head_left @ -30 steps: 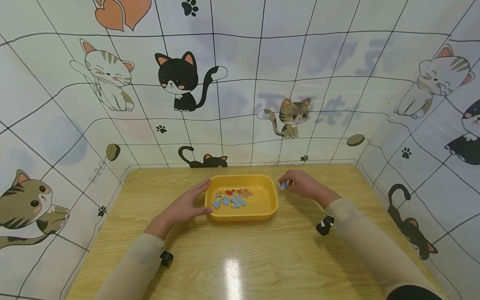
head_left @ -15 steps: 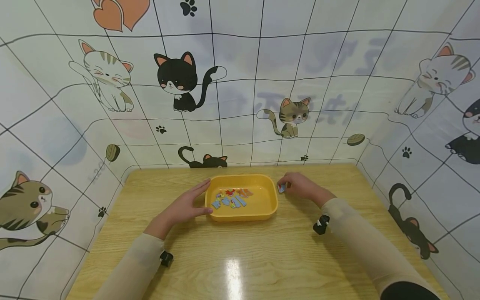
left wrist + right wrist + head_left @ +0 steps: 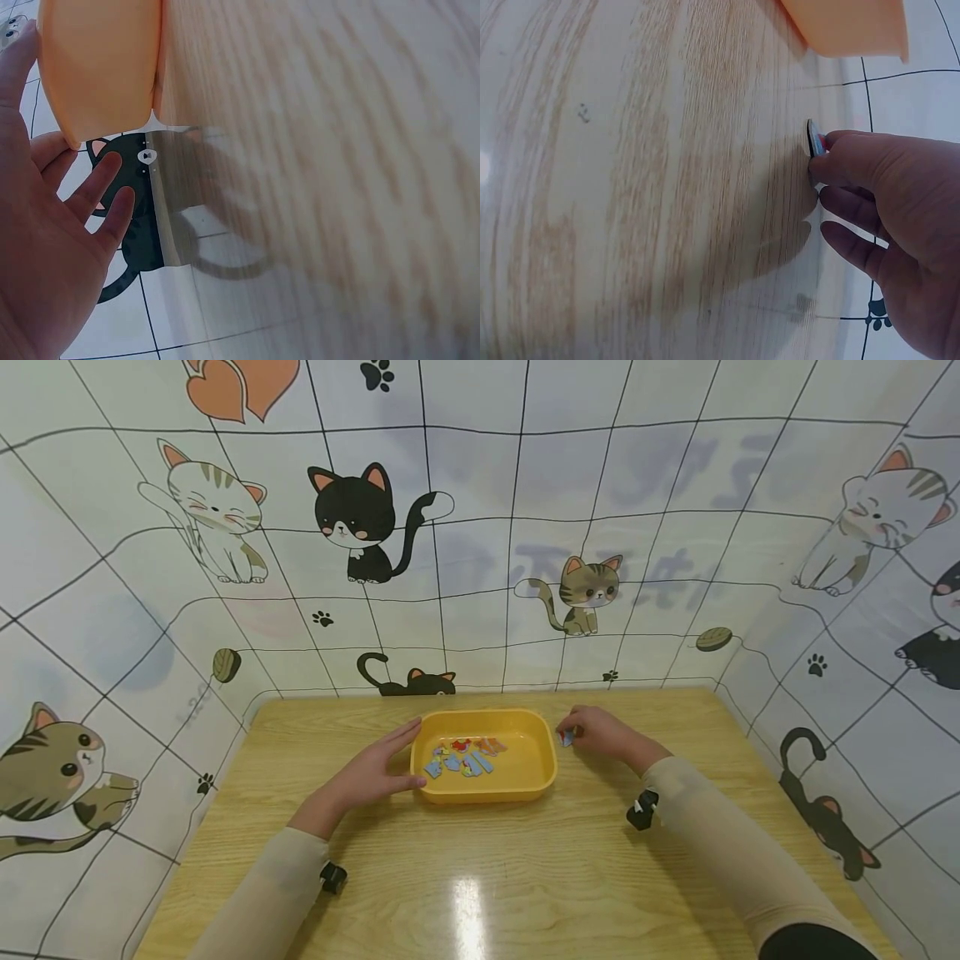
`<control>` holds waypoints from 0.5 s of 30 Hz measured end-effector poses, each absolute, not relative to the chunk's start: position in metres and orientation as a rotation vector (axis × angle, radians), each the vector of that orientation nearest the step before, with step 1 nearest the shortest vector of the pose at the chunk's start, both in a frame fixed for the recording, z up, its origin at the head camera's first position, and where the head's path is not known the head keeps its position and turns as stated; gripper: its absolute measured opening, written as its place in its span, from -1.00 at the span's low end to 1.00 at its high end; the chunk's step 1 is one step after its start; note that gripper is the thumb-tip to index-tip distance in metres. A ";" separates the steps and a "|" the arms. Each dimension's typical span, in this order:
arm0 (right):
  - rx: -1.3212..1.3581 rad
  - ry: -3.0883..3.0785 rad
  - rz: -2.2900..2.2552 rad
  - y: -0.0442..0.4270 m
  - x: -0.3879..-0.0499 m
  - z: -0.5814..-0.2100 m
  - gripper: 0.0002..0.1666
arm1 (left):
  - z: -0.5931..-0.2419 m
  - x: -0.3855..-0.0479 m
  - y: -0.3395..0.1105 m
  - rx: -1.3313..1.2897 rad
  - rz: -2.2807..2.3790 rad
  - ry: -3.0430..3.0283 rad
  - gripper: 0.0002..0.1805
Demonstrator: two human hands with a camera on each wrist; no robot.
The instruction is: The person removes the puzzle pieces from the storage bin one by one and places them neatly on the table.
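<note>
A yellow tray [image 3: 528,760] stands on the table, with several small blue, red and orange pieces [image 3: 471,765] lying in its left and middle part. The left hand [image 3: 367,772] rests its thumb and a finger on the tray's left side; in the left wrist view its fingers [image 3: 112,214] are spread beside the tray wall [image 3: 101,67]. Just right of the tray, the right hand [image 3: 603,735] pinches a small blue and red piece [image 3: 566,739]. The right wrist view shows this thin piece [image 3: 815,142] on edge between thumb and finger of the right hand [image 3: 900,202], close to the tabletop.
The wooden table [image 3: 480,860] spreads around the tray, with a bright reflection near its front. A wall covering [image 3: 480,552] printed with cats and grid lines rises behind and at both sides. A black device is strapped at each wrist.
Over the last second the right hand has moved slightly down and toward the tray, and its pinched piece has changed its tilt. The left hand and tray have stayed in place.
</note>
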State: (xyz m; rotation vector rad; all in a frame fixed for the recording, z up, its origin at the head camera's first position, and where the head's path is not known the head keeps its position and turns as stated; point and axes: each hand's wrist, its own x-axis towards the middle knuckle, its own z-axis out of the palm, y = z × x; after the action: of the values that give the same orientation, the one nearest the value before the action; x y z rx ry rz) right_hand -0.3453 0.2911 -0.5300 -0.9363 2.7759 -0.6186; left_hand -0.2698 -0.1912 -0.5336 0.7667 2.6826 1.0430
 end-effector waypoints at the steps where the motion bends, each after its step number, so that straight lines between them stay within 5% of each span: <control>1: -0.932 2.775 -0.624 0.291 -0.345 -0.530 -0.65 | -0.534 -0.270 -0.191 0.767 1.043 2.683 0.14; 15: -0.821 2.777 -0.702 0.294 -0.341 -0.527 -0.66 | -0.533 -0.269 -0.191 0.763 1.054 2.678 0.13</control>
State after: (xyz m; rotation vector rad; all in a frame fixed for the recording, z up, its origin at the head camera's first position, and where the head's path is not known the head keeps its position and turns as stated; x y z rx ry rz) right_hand -0.3406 0.2940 -0.5265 -0.8206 2.7773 -0.7025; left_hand -0.2690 -0.1910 -0.5331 0.7630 2.6782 1.0541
